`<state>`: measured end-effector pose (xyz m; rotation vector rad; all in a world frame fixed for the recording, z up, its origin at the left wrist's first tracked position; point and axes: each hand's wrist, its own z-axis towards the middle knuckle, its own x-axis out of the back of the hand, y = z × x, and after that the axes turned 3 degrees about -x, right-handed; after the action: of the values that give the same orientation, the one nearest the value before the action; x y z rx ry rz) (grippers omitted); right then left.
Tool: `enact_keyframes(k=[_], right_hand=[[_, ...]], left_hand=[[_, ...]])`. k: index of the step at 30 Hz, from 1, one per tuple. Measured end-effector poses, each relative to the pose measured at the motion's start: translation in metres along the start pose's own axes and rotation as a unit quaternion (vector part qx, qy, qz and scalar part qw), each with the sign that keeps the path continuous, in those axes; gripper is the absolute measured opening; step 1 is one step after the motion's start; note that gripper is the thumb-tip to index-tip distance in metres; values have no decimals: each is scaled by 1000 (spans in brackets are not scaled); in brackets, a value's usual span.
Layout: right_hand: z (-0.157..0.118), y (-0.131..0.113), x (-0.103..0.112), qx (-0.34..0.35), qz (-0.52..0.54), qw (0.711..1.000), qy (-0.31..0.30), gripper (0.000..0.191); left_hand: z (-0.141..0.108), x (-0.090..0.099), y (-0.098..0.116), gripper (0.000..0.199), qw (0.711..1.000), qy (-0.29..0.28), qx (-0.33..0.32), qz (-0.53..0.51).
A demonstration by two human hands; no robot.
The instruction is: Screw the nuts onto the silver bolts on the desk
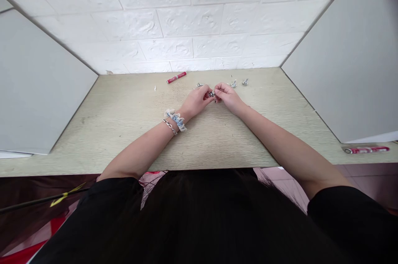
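Over the middle of the table, my left hand pinches a small silver bolt between thumb and fingers. My right hand meets it from the other side, its fingertips closed at the bolt's end. Fingers cover most of the bolt, so its exact form is hard to make out. Just behind my left hand lies another small metal piece, partly hidden. Beyond my right hand, a silver bolt stands on the table, and a similar bolt is a little farther right.
A red tube-shaped stick lies near the white brick-patterned wall, with a small white scrap to its left. Another red stick rests at the right front edge. Grey panels flank the wooden table on both sides.
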<state>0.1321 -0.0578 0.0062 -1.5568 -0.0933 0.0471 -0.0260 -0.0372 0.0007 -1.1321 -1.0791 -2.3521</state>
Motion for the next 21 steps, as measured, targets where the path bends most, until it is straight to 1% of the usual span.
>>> enact_keyframes(k=[6,9,13,16,21], right_hand=[[2,0,-1,-11,17,1000,7,17],[4,4,1,-6,21,1000,4,15],[6,8,2,4,31,999,-9,17],[5,8,2,2,29,1000,-6,17],[4,6,1,-9,14,1000,7,8]], left_hand=[[0,-1,-3,14,1000,7,-4,-3],[0,-2,-4,15,1000,10,-4,-4],[0,-2,-5,16,1000,9,-5,-11],[0,-2,-5,15,1000,8,-4,-13],[0,0,-1,13,1000,1,-14,-9]])
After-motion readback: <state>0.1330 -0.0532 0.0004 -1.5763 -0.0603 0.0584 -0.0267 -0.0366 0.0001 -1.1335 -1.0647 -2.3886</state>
